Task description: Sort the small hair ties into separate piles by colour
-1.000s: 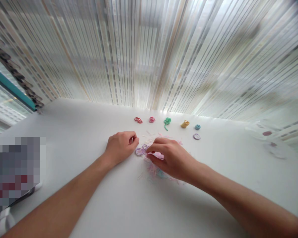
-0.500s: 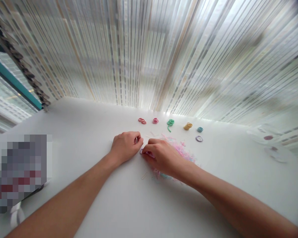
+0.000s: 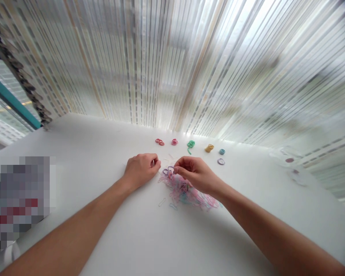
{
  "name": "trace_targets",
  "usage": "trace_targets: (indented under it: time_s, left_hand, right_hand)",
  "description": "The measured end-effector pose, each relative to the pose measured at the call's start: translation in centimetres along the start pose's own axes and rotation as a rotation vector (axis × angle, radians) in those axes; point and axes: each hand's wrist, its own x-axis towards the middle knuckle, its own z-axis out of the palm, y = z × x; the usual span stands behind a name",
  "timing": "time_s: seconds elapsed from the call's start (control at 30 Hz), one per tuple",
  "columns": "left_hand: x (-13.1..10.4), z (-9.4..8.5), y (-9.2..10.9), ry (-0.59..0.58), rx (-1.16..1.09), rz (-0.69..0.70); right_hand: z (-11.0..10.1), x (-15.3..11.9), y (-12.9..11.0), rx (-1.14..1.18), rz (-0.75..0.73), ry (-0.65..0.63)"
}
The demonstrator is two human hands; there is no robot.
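Observation:
A purple hair tie (image 3: pixel 171 169) is pinched between the thumb and fingers of my right hand (image 3: pixel 197 174). It is raised at the left end of a loose pile of small pastel rubber bands (image 3: pixel 189 193), mostly pink with some blue. Another purple hair tie (image 3: pixel 165 172) lies right beside it. To the left of the pile, my left hand (image 3: pixel 141 168) rests on the white table (image 3: pixel 126 237) with its fingers curled in and thumb near the index finger. What it holds, if anything, is hidden.
Behind the pile, small groups of hair ties stand in a row: red (image 3: pixel 160 142), pink (image 3: pixel 174 142), green (image 3: pixel 191 144), yellow (image 3: pixel 209 148) and blue (image 3: pixel 222 151). A lilac hair tie (image 3: pixel 221 161) lies in front. A string curtain (image 3: pixel 149 69) hangs behind the table. A blurred-out object (image 3: pixel 17 199) sits left.
My right hand has lifted off the pile and turned, bringing the purple hair tie into view. The left hand keeps its curled pose. The view has shifted slightly.

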Motion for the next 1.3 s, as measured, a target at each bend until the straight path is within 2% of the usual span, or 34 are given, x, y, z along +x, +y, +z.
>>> trace_targets:
  time_s: [0.1,0.3,0.53,0.7,1.0,1.13,1.3]
  left_hand:
    - [0.0,0.1,-0.1,0.005,0.0,0.012]
    - [0.0,0.0,0.0,-0.01,0.013,-0.008]
    - [0.1,-0.2,0.1,-0.007,0.026,-0.025]
    - [0.2,-0.2,0.2,-0.023,0.038,-0.04]
    - [0.4,-0.5,0.6,-0.05,0.063,-0.08]
    - [0.3,-0.6,0.6,-0.05,0.07,-0.074]
    - [0.4,-0.6,0.6,-0.056,0.073,-0.068]
  right_hand:
    - [-1.2,-1.3,0.0,0.146,0.057,0.021]
    - [-4.0,-3.7,1.1,0.287,0.156,0.173]
    - [-4.2,-3.6,2.8,0.329,0.196,0.116]
    - [-5.1,-3.6,2.6,0.227,0.139,0.096]
    - [-6.3,-3.9,3.4,-0.036,0.083,0.138]
    - [-6.9,-3.7,4.0,-0.24,0.078,0.142]
    - [-7.4,-3.7,3.9,-0.464,0.098,0.215]
